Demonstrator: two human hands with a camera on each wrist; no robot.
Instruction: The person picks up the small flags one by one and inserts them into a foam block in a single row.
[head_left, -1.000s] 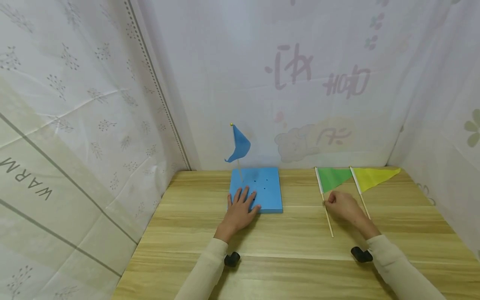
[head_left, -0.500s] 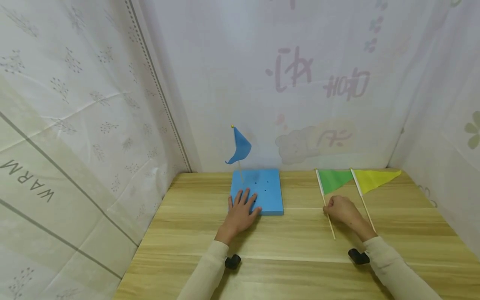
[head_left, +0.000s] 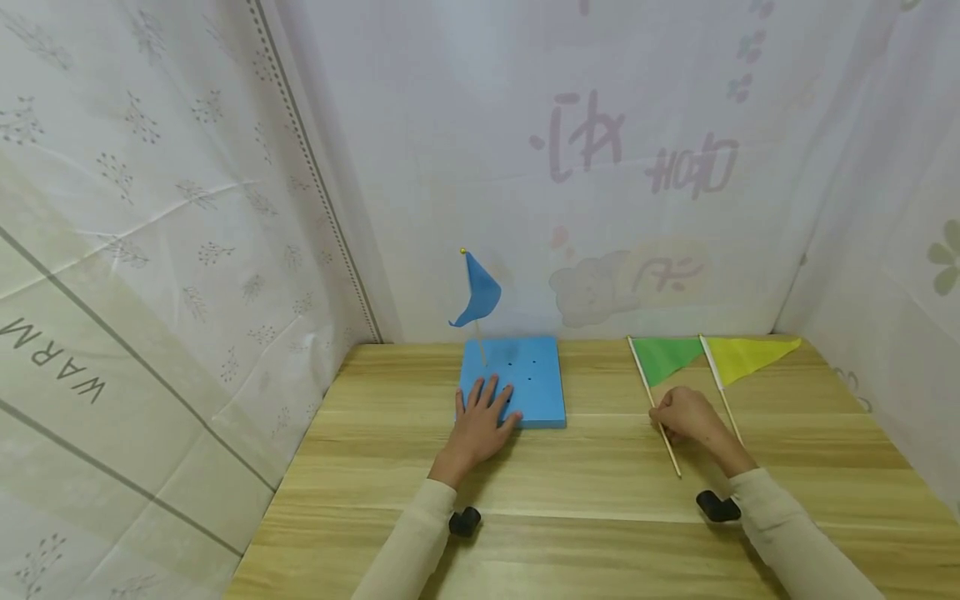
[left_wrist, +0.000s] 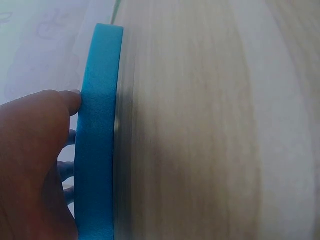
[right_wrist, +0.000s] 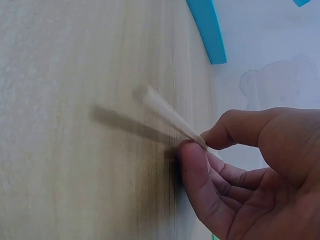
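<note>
My left hand [head_left: 480,429] rests flat with spread fingers on the near left part of a blue foam board [head_left: 543,400]. In the left wrist view the thumb touches the top edge of the board [left_wrist: 97,130]. A blue flag [head_left: 483,292] on a thin stick stands in the board, leaning slightly. My right hand [head_left: 690,415] pinches the stick of a green flag [head_left: 663,358] between thumb and forefinger. The right wrist view shows the stick's lower end [right_wrist: 165,112] raised off the table, its shadow beneath. A yellow flag [head_left: 750,357] lies just right of the green one.
Several small holes dot the board's top. The wooden table [head_left: 585,542] ends at a pale printed curtain [head_left: 465,167] behind, with more curtain on both sides. Black wrist cameras [head_left: 465,522] sit at both cuffs.
The lower end of the green flag's stick has swung to the right and lifted in my right hand's pinch. My left hand stays on the board.
</note>
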